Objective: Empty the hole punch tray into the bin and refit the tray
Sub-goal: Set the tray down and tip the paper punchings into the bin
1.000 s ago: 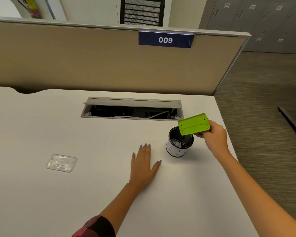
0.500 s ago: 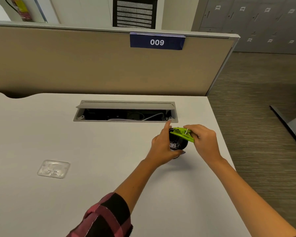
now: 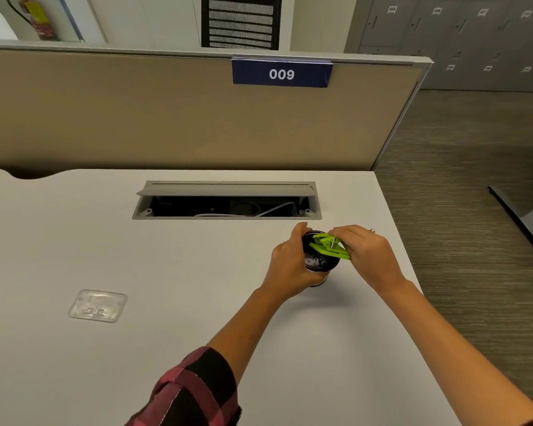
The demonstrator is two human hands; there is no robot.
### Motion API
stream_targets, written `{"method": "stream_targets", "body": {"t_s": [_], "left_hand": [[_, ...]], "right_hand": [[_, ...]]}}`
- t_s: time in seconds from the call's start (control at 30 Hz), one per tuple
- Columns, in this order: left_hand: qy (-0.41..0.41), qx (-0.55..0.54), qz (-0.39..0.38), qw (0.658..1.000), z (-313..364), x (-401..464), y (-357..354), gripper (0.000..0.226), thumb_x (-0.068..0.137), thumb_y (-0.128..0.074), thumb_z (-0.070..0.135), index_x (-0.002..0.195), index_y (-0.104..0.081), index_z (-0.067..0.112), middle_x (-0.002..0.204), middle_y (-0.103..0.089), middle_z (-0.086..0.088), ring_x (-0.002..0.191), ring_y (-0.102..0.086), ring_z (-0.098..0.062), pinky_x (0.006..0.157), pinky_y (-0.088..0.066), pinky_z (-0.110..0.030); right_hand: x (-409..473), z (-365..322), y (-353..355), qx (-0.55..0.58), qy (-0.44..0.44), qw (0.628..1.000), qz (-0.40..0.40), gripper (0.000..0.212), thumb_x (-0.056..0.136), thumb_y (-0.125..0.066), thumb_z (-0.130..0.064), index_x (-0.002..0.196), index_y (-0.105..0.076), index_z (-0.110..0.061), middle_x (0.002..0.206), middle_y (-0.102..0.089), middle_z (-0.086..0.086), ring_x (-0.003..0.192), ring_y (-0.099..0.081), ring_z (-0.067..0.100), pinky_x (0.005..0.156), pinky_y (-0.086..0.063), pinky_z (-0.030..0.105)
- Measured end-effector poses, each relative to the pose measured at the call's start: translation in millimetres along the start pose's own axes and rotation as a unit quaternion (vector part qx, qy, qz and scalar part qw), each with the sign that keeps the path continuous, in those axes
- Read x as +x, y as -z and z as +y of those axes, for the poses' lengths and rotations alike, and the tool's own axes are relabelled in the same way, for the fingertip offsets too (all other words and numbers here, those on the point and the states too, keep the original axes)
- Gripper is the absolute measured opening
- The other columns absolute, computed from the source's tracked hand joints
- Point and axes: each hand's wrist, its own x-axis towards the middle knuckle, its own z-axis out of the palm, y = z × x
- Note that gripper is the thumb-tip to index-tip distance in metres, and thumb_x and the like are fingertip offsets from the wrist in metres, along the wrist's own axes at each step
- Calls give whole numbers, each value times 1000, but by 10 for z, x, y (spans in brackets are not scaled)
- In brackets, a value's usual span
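Note:
A lime-green hole punch (image 3: 329, 245) is held over the mouth of a small black-lined bin (image 3: 318, 263) that stands on the white desk (image 3: 197, 272). My right hand (image 3: 363, 250) grips the punch from the right, metal pins showing on its upper side. My left hand (image 3: 290, 262) wraps around the bin's left side, fingertips at its rim. A clear plastic tray (image 3: 97, 305) lies flat on the desk far to the left. The bin's lower half is hidden behind my left hand.
An open cable hatch (image 3: 226, 199) with wires is set in the desk just behind the bin. A beige partition (image 3: 166, 118) with a "009" label closes the far side. The desk's right edge (image 3: 406, 259) runs close to my right hand, carpet floor beyond.
My left hand left the desk and took hold of the bin. My right hand turned the punch from upright to flat over the bin's mouth.

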Motion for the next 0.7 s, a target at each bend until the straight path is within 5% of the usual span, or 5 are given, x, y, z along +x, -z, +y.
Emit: {"method": "stream_targets", "body": {"t_s": [0.1,0.2,0.33,0.53,0.7], "left_hand": [[4,7,1,1000,8,-8,9,90,65,-82,39,134,-26,26,124,-58,4,106,-59,-18,98,-48,-43],[12,6,-8,1000,7,-15,9,97,63,-82,42,137,-19,31,127,-55,5,110,-57,-19,101,-45,-47],[9,16,-19,1000,7,-40,25,112,61,-82,53,146,-13,26,142,-45,5,124,-47,-19,110,-33,-48],[23,-24,17,999,110,-100,179,118,62,-75,65,150,-8,27,159,-19,4,142,-24,-21,114,-19,-38],[10,-49,59,997,89,-213,375,98,72,-73,57,149,-21,27,156,-29,7,140,-30,-13,115,-31,-40]], "right_hand": [[19,-37,-5,87,-105,990,41,20,82,-58,-3,97,-72,-4,89,-74,11,79,-68,22,70,-54,23],[47,-78,6,188,-265,943,73,24,82,-57,7,95,-72,-7,74,-70,5,65,-58,1,60,-43,7],[88,-110,30,357,-414,834,76,29,82,-55,9,92,-71,-13,80,-71,7,75,-69,17,72,-60,29],[171,-278,64,513,-500,694,77,23,86,-52,11,99,-65,-3,85,-69,13,76,-69,27,72,-60,32],[215,-527,66,561,-505,653,52,26,89,-48,9,107,-62,-4,91,-69,11,77,-70,23,67,-60,26]]}}
